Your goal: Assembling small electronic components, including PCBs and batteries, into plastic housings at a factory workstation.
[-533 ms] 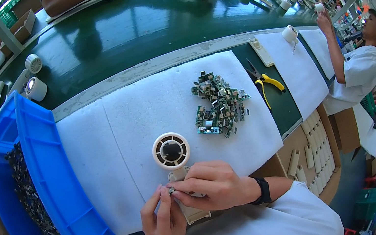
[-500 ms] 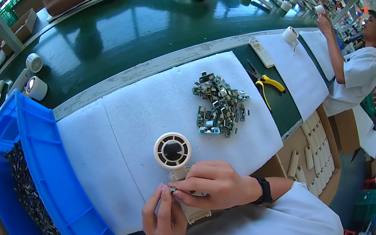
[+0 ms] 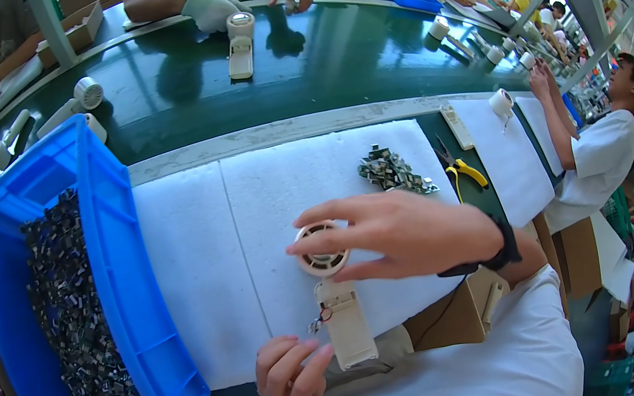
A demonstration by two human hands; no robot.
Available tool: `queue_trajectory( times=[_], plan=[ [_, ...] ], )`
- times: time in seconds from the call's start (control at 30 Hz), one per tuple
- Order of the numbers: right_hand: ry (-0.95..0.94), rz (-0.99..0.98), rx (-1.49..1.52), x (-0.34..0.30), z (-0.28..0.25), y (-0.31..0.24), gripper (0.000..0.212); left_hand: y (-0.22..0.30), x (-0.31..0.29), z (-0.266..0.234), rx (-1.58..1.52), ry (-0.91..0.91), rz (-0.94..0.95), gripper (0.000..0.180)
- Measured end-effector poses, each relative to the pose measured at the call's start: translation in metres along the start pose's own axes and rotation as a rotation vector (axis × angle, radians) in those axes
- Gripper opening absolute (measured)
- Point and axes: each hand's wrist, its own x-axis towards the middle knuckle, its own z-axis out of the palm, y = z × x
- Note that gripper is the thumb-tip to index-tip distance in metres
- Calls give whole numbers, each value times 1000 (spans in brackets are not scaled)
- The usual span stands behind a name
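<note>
A cream handheld fan lies on the white foam sheet [image 3: 195, 243] in front of me. Its round head [image 3: 325, 260] points away from me, and its open-backed handle [image 3: 348, 331] comes toward me. A tiny part on thin wires [image 3: 317, 323] hangs out at the handle's left side. My right hand [image 3: 403, 234] stretches over the fan's head with fingers spread; whether they touch it I cannot tell. Beside the handle's lower left is my left hand [image 3: 290, 377], fingers loosely bent and apart, nothing visible in them. Its thumb is mostly hidden.
A blue bin [image 3: 139, 312] full of small circuit boards stands at left. More boards [image 3: 392, 169] lie heaped on the foam, near yellow-handled pliers [image 3: 465, 173]. Past the green conveyor [image 3: 174, 96] a co-worker's gloved hand [image 3: 210, 9] is beside another fan [image 3: 240, 47]. A cardboard box [image 3: 450, 318] is at right.
My hands have come apart from their pinch over the fan's handle. The right has gone up over the fan's head; the left has drawn back lower. The view has shifted.
</note>
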Motion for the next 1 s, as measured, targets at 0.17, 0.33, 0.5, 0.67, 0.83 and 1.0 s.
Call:
queue_trajectory(
  times=[0.17, 0.33, 0.5, 0.67, 0.83, 1.0],
  plan=[
    [-46, 86, 57, 35, -43, 50, 49, 0, -5, 9, -37, 193, -49, 24],
    [270, 485, -126, 40, -84, 152, 46, 1, -3, 3, 28, 10, 33, 29],
    [279, 627, -241, 33, -87, 188, 45, 1, -2, 4, 117, -51, 59, 36],
    [188, 409, -176, 6, -84, 143, 40, 0, 2, 4, 100, -76, 37, 39],
    [-1, 442, -151, -12, -76, 99, 35, -6, 3, 12, 72, -11, 137, 42],
    [-67, 412, -146, -31, -60, 87, 34, -7, 8, 15, 62, -61, 152, 43]
  ],
)
